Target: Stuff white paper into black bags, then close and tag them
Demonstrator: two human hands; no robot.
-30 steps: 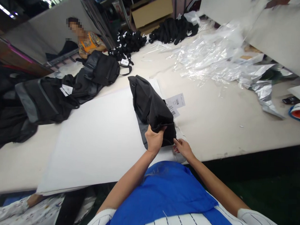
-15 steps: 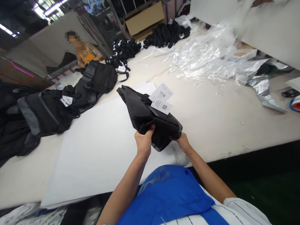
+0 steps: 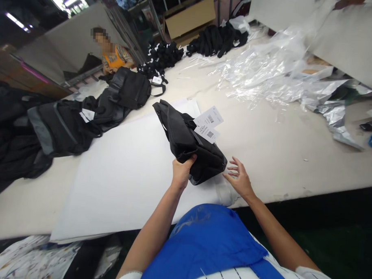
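Note:
A black fabric bag with white paper tags hanging from it is held tilted above the table. My left hand grips its near edge, thumb on top and the other fingers hidden beneath. Just off the bag's right corner is my right hand, its fingers apart and nothing in them. Under the bag lies a stack of large white sheets.
Black backpacks line the left side. Bundles of black straps lie at the far edge by a cardboard box. Clear plastic bags spread over the back right. A person in orange is across the table.
My right hand has let go of the bag's right corner and moved a little to the right, fingers spreading. My left hand keeps its grip on the bag. The camera view has shifted slightly.

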